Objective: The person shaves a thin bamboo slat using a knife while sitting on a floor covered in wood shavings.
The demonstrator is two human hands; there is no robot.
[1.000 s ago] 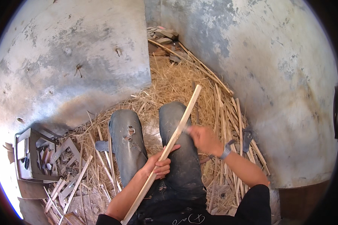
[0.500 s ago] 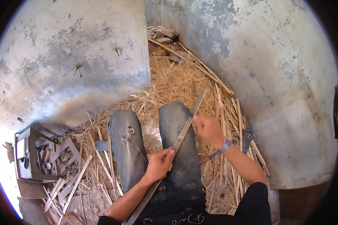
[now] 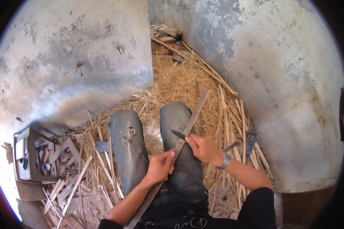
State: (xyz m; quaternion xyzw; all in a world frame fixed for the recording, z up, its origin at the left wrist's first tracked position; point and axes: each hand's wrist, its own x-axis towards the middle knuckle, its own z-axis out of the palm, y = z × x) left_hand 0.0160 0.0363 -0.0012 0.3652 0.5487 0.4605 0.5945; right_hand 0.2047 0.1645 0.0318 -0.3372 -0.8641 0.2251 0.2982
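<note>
A long, flat greyish-brown wooden strip [image 3: 195, 115] runs slantwise over my right thigh, from near my waist up past the knee. My left hand [image 3: 161, 166] pinches it midway, thumb on top. My right hand [image 3: 205, 150] is closed round a knife, and the dark pointed knife blade [image 3: 177, 134] lies across the strip just above a pale notch or raised bit. What looks like the knife's long handle [image 3: 231, 146] sticks out behind my right wrist. My fingers hide the grip itself.
Straw and shavings [image 3: 176, 80] cover the floor ahead. Split strips [image 3: 227, 122] lie along the right wall [image 3: 286, 95]. At the left stands a wooden frame-like box [image 3: 34, 175] near scrap pieces. Broken rubble [image 3: 168, 34] is heaped in the far corner.
My right hand has come down and left along the strip, and the knife blade now shows across it. My left hand keeps its hold at nearly the same place.
</note>
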